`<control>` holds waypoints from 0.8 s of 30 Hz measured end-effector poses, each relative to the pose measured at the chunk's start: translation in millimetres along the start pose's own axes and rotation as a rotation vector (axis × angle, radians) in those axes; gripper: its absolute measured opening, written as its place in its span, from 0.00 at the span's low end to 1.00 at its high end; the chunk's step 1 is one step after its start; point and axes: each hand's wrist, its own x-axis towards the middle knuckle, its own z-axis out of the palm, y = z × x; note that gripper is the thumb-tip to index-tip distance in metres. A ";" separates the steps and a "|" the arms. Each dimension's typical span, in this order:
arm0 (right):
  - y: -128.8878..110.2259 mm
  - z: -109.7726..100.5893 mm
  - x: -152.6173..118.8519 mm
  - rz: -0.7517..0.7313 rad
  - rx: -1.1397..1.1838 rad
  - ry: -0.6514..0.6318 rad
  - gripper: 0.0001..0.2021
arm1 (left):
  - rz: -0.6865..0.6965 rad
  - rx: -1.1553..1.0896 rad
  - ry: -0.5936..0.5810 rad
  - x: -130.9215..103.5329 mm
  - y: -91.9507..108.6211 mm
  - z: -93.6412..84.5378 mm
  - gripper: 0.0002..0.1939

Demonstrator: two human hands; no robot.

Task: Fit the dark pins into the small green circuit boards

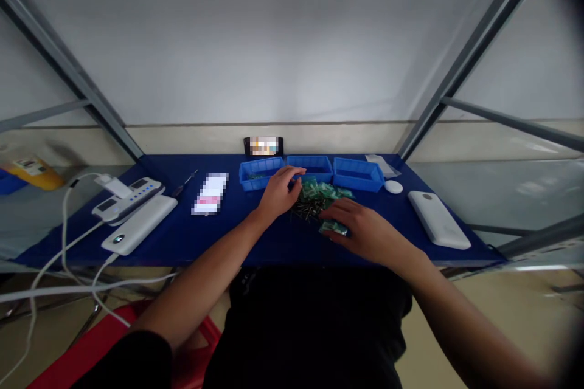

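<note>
A pile of small green clear plastic packets lies in front of the blue bins, with loose dark screw-like metal pieces heaped at its near side. My left hand hovers at the pile's left edge, before the middle blue bin. Its thumb and forefinger are apart, with nothing visible between them. On the right of the pile, my right hand has its thumb and fingers around a small green plastic packet. The left blue bin contains some small greenish pieces.
The right blue bin stands beside a white round disc. A propped phone is behind the bins; another phone lies left, near a screwdriver. White power banks and a cabled power strip occupy the left side.
</note>
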 end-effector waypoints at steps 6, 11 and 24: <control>-10.4 18.5 -33.1 0.056 -0.089 -0.030 0.17 | 0.038 0.016 -0.013 -0.9 -2.3 4.6 0.12; -6.0 21.8 -33.9 -0.028 -0.114 -0.010 0.15 | 0.051 -0.003 -0.028 -2.4 -3.7 6.8 0.12; 70.8 -3.2 90.1 0.191 0.490 0.387 0.10 | -0.092 -0.195 0.000 1.2 8.4 4.1 0.18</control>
